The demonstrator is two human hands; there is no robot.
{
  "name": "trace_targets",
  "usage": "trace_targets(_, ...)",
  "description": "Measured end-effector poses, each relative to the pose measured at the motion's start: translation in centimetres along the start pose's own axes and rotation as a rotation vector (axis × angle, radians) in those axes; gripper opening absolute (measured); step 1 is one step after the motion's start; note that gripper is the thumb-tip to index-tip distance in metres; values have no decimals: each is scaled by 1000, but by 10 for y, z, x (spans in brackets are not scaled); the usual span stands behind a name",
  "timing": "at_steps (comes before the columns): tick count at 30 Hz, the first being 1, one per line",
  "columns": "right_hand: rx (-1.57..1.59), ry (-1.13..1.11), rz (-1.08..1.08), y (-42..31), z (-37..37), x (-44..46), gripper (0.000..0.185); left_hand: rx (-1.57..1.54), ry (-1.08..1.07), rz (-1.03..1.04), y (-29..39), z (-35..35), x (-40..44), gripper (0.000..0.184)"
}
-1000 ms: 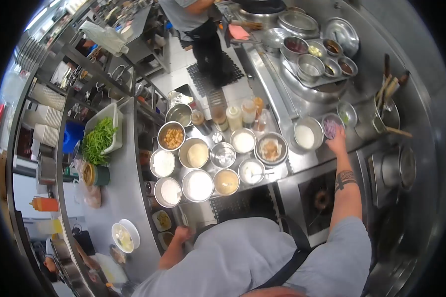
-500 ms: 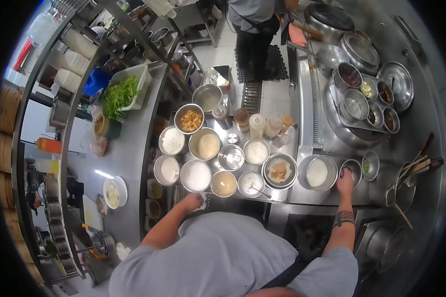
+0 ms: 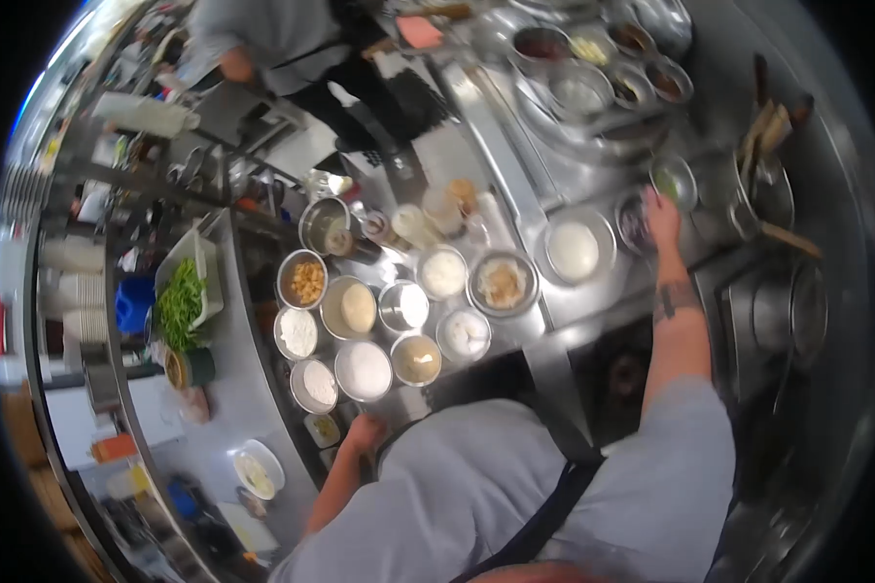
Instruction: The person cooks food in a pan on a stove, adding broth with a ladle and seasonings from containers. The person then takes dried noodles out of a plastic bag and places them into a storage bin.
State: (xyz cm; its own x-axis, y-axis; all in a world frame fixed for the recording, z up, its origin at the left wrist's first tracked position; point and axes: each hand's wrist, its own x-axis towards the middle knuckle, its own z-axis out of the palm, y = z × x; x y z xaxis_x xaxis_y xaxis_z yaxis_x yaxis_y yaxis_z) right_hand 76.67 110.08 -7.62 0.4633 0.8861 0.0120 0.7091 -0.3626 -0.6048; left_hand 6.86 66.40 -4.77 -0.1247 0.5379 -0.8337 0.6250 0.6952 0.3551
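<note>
My right hand [image 3: 663, 219] is between a small steel bowl [image 3: 634, 225] with dark contents and a steel bowl of chopped greens [image 3: 675, 181]. Its fingers are smeared by motion, and whether they grip either bowl does not show. Just left of them stands a wide steel pot of white stuff [image 3: 574, 252]. Down at the counter's front edge, my left hand [image 3: 365, 432] has curled fingers; what they hold, if anything, is hidden. Closest to it are a steel container of white powder [image 3: 364, 371] and a small tub [image 3: 322, 428].
Several steel containers and a pot of fried cubes [image 3: 307, 283] crowd the steel counter. Sauce bottles [image 3: 442, 207] stand behind them. A utensil pot [image 3: 766, 197] is at the right. Leafy greens [image 3: 180, 306] lie in a bin on the left. A co-worker [image 3: 282, 49] stands beyond.
The whole view has turned and shifted. My right hand has moved from over the small dark bowl toward the bowl of greens. My left hand stays low by the counter edge.
</note>
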Motion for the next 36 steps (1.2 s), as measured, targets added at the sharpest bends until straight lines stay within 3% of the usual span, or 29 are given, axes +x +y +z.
trace_targets(3, -42, 95, -23, 3, -2, -3, 50, -72, 58, 55, -16, -1, 8, 24)
trace_targets(5, 255, 168, 134, -7, -9, -12, 38, -112, 65, 26, -30, -1, 15, 24)
trace_targets(6, 253, 173, 150, -7, -15, -12, 38, -205, 42, 6, -34, -1, 14, 21)
trace_targets(8, 1250, 9, 500, -2, -27, -15, 34, -279, 8, -13, -61, -3, 16, 20)
trace_targets(10, 1563, -61, 539, -6, -52, -45, 36, 90, -10, 311, -106, -1, 43, 22)
trace_targets(11, 1614, -28, 595, -10, -67, -69, 35, -33, 94, 77, -76, 1, 23, 21)
trace_targets(12, 1664, 24, 653, -10, -82, -100, 34, 22, 41, 103, -67, 0, 17, 21)
trace_targets(14, 1799, 24, 547, 13, -105, -166, 31, 286, 32, 303, -69, -3, 17, 21)
trace_targets(16, 1824, 18, 535, 47, -134, -247, 29, 234, 41, 374, -129, -2, 63, 18)
trace_targets(18, 1743, 187, 560, 74, -173, -344, 28, 374, -86, 452, -155, -2, 89, 17)
trace_targets(20, 1461, 532, 696, 94, -211, -435, 26, 533, -205, 536, -171, -1, 105, 17)
trace_targets(22, 1498, 498, 516, 162, -249, -519, 15, 695, -297, 642, -180, 2, 114, 16)
trace_targets(23, 1291, 819, 615, 130, -267, -553, 16, 776, -334, 696, -184, 3, 116, 16)
trace_targets(25, 1045, 979, 670, 156, -292, -593, 26, 965, -392, 850, -191, 2, 114, 15)
trace_targets(28, 848, 901, 695, 151, -317, -619, 30, 1257, -424, 1226, -192, -1, 107, 15)
trace_targets(29, 528, 734, 767, 181, -323, -619, 38, 1222, -415, 1346, -202, -2, 116, 13)
trace_targets(30, 530, 725, 762, 197, -325, -616, 38, 1157, -415, 1429, -204, 2, 118, 12)
trace_targets(31, 188, 670, 664, 210, -326, -617, 42, 1048, -426, 1240, -200, 5, 102, 11)
trace_targets(32, -147, 603, 553, 223, -327, -618, 46, 706, -453, 773, -197, 13, 86, 9)
trace_targets(33, -238, 442, 642, 227, -342, -614, 49, 307, -415, 412, -191, 22, 61, 8)
trace_targets(35, -308, 386, 606, 203, -374, -620, 44, 7, -328, 204, -184, 40, 24, 7)
trace_targets(36, -380, 331, 574, 188, -390, -623, 42, 143, -366, 297, -210, 45, 47, 7)
